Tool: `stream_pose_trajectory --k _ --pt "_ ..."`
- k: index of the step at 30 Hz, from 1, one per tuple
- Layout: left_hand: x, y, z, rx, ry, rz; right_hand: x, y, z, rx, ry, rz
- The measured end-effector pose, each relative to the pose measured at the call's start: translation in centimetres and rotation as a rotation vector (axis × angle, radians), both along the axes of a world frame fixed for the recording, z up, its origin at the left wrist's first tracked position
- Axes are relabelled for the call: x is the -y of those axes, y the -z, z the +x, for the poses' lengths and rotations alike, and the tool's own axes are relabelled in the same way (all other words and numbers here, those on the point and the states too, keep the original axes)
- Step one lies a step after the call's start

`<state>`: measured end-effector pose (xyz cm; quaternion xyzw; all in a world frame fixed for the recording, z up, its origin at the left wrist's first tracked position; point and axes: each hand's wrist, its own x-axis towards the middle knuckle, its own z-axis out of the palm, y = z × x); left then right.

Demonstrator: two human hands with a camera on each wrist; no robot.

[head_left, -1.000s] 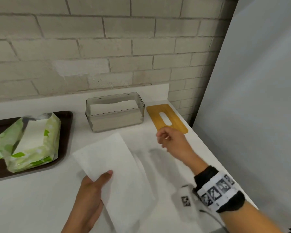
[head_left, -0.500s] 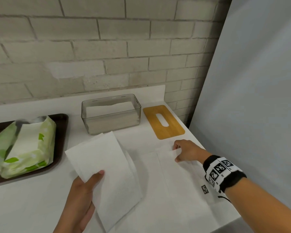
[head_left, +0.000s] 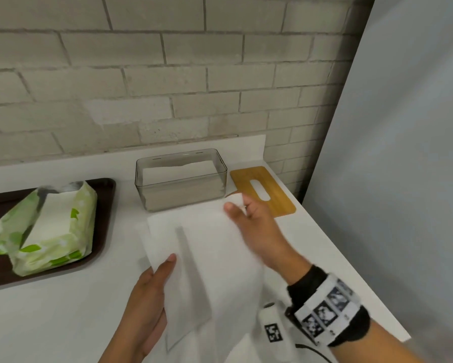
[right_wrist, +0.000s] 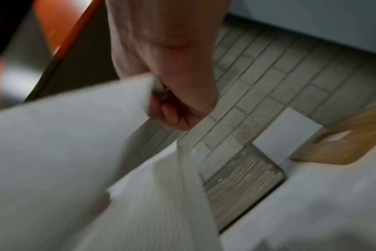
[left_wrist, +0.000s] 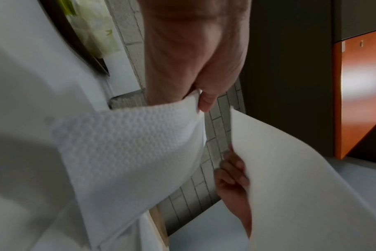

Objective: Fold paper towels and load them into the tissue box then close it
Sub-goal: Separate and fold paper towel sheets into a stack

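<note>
My left hand (head_left: 162, 271) grips a folded white paper towel (head_left: 167, 239) by its near edge, thumb on top; in the left wrist view the thumb pinches this embossed towel (left_wrist: 129, 144). My right hand (head_left: 237, 206) pinches the far corner of a second, larger white sheet (head_left: 225, 265), lifted off the counter and overlapping the first towel. In the right wrist view curled fingers (right_wrist: 176, 108) hold that sheet (right_wrist: 64, 135). Behind the hands, the clear tissue box (head_left: 181, 189) stands open with a stack of towels inside. Its bamboo lid (head_left: 270, 195), with a slot, lies flat to the right.
A dark tray (head_left: 107, 205) at the left carries an opened green-and-white pack of paper towels (head_left: 50, 226). A brick wall runs behind the white counter (head_left: 50, 310). A grey panel (head_left: 390, 179) stands along the counter's right edge.
My right hand has picked up the second sheet from the counter at the right and brought it up and left, over the towel in my left hand. The left hand has barely moved.
</note>
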<state>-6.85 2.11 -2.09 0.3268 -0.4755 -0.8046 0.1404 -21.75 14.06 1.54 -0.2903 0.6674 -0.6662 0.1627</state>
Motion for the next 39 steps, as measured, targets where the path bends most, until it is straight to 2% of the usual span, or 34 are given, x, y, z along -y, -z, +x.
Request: stream_pose_trajectory --k 5,7,9,12,15,18,22,29,32,33,36,38,39 --pt "-1.0 -0.5 -0.3 0.000 0.000 0.054 3.3 2.2 1.9 -0.400 0.149 0.235" --pt "-1.2 -0.1 -0.2 0.028 0.029 -0.018 3.7 2.5 2.7 -0.455 0.156 0.252" --pt "-1.0 0.3 0.2 0.048 0.024 -0.116 3.8 2.6 2.7 -0.437 0.111 0.265" --pt "-0.1 0.5 1.2 0.061 -0.015 -0.135 3.1 1.9 0.5 -0.292 0.087 0.253" --pt "1.1 0.4 2.1 0.053 -0.046 -0.109 1.0 1.9 -3.1 -0.215 0.061 0.434" --pt "1.7 0.2 2.6 0.044 -0.068 -0.117 -1.1 3.3 -6.0 -0.287 -0.020 0.759" --pt "1.7 0.0 2.5 0.019 -0.057 -0.109 -1.9 5.3 -6.5 -0.246 -0.222 1.099" --pt "1.6 0.2 1.9 -0.011 -0.127 -0.022 -1.1 6.2 -4.9 -0.371 -0.252 1.188" --pt "1.9 0.0 1.9 -0.031 -0.170 0.006 -1.3 5.2 -4.3 -0.291 -0.239 0.985" --pt "2.0 -0.1 2.0 -0.043 -0.181 0.017 -1.6 4.5 -4.0 -0.199 -0.273 0.857" --pt "2.3 -0.1 2.1 -0.058 -0.210 0.034 -2.6 1.2 -2.5 0.198 -0.497 0.310" --pt "2.3 -0.2 2.0 -0.065 -0.206 0.042 -2.8 -0.8 -0.9 0.292 -0.515 0.085" --pt "2.3 -0.2 1.9 -0.065 -0.194 0.044 -2.3 -1.3 -0.2 0.270 -0.464 0.032"
